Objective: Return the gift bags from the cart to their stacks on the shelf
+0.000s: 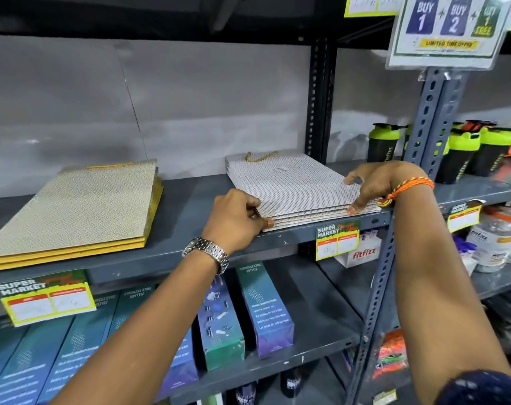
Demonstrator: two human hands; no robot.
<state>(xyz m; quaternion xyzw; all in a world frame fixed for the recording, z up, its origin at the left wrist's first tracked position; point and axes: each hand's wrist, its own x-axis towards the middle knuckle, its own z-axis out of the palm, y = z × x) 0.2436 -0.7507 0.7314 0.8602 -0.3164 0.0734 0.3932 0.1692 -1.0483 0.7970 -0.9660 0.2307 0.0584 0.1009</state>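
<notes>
A stack of silver patterned gift bags (292, 185) lies flat on the grey shelf (190, 206), its gold rope handle at the back. My left hand (236, 217) pinches the stack's front left corner. My right hand (377, 182) presses on the front right corner, thumb against the stack's edge. A second stack of gold-edged gift bags (82, 209) lies to the left on the same shelf, apart from both hands. The cart is out of view.
Green-lidded shaker bottles (385, 147) stand on the shelf to the right, past a perforated upright (429, 118). Boxed steel bottles (263, 311) fill the shelf below. Price tags (337, 239) hang from the shelf edge. A promo sign (450, 27) hangs top right.
</notes>
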